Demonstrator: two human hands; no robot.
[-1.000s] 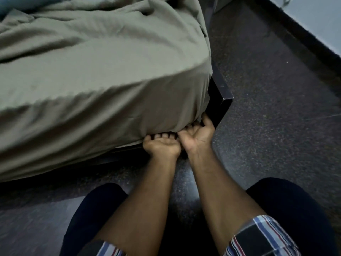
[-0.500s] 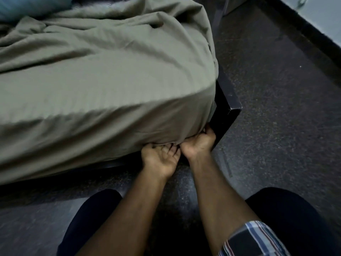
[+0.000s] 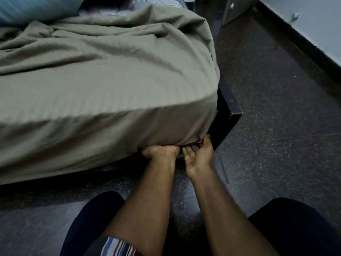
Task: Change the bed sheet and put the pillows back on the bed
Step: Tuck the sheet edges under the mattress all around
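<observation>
Gripping the olive bed sheet (image 3: 103,85) hem with my curled left hand (image 3: 162,151), at the mattress corner.
My right hand (image 3: 198,157) is lying palm-up, fingers tucking under; no writing is showing.

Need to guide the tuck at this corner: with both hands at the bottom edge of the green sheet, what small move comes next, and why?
Probably push the sheet edge further under the mattress corner. Both the left hand and right hand sit at the hem beside the dark bed frame, and fabric bunches there.
</observation>
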